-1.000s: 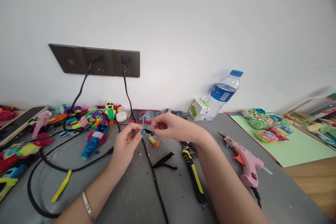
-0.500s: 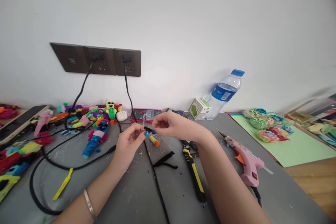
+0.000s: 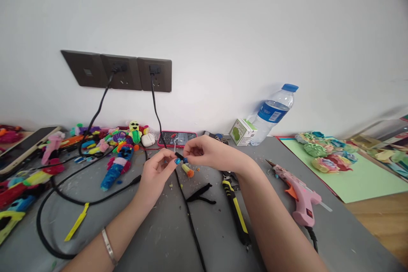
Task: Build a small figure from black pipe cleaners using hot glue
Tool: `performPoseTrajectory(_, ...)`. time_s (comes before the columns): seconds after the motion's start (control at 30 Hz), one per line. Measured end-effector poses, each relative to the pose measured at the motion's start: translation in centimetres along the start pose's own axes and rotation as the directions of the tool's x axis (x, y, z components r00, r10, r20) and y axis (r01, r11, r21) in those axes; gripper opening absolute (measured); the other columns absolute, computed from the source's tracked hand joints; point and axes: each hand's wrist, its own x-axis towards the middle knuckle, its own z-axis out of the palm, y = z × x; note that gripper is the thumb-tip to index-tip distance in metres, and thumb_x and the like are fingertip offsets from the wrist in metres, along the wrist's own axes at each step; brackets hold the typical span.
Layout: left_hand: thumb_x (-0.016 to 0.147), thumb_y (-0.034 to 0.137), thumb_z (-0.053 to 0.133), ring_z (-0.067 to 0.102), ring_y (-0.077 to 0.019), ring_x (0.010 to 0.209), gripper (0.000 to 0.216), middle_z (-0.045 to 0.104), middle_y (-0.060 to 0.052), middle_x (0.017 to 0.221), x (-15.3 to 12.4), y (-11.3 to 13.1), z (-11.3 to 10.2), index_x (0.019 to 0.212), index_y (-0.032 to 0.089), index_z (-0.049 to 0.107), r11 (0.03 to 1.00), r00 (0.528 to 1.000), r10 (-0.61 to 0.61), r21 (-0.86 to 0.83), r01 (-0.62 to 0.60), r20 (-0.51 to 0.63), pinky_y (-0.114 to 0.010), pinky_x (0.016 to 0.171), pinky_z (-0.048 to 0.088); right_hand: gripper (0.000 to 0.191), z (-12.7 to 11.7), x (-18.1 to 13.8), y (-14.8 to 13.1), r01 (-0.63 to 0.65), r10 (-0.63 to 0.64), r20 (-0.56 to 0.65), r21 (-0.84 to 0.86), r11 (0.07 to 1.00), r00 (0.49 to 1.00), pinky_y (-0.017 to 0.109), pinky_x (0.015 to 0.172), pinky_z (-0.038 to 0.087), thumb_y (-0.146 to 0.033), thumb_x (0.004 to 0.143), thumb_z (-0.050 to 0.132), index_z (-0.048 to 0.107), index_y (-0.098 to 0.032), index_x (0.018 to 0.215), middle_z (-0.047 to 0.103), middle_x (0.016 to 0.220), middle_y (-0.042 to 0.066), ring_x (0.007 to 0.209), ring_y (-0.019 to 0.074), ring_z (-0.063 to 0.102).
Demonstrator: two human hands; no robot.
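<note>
Near the middle of the grey table, my left hand [image 3: 159, 168] and my right hand [image 3: 207, 153] meet with fingertips pinched. Between them runs a short black piece of pipe cleaner [image 3: 179, 156], and both hands grip it; its ends are hidden by the fingers. Just below the fingertips lies a small pale-yellow piece with an orange tip [image 3: 188, 171]. A bent black pipe cleaner [image 3: 200, 194] rests closer to me. Beside my right forearm are yellow-and-black pliers [image 3: 236, 212]. Behind the hands, a phone [image 3: 183, 138] with a lit screen lies in a red case.
A black cable [image 3: 188, 212] passes under my hands; another [image 3: 41, 221] loops at left. Colourful pipe-cleaner figures [image 3: 117, 165] crowd the left. At right are a pink glue gun [image 3: 302, 204], green paper [image 3: 363, 187], a leaning water bottle [image 3: 274, 112] and a small box [image 3: 242, 131].
Both hands stay in nearly the same place, still pinching the black piece. My right fingertips have shifted very slightly; the view has moved a little.
</note>
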Motion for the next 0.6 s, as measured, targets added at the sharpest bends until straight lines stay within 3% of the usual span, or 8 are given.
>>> performPoseTrajectory(0.6, 0.083, 0.031, 0.067, 0.050, -0.0137, 0.066, 0.013, 0.057, 0.001, 0.073, -0.06, 0.16, 0.04, 0.079, 0.019, 0.065, 1.000, 1.000, 0.012, -0.023, -0.012, 0.016, -0.023, 0.061, 0.041, 0.007, 0.00, -0.02, -0.18, 0.039, -0.038, -0.029, 0.015, 0.999, 0.999, 0.022, 0.057, 0.034, -0.016, 0.082, 0.055, 0.062, -0.015, 0.078, 0.054, 0.069, -0.002, 0.063, 0.0104, 0.043)
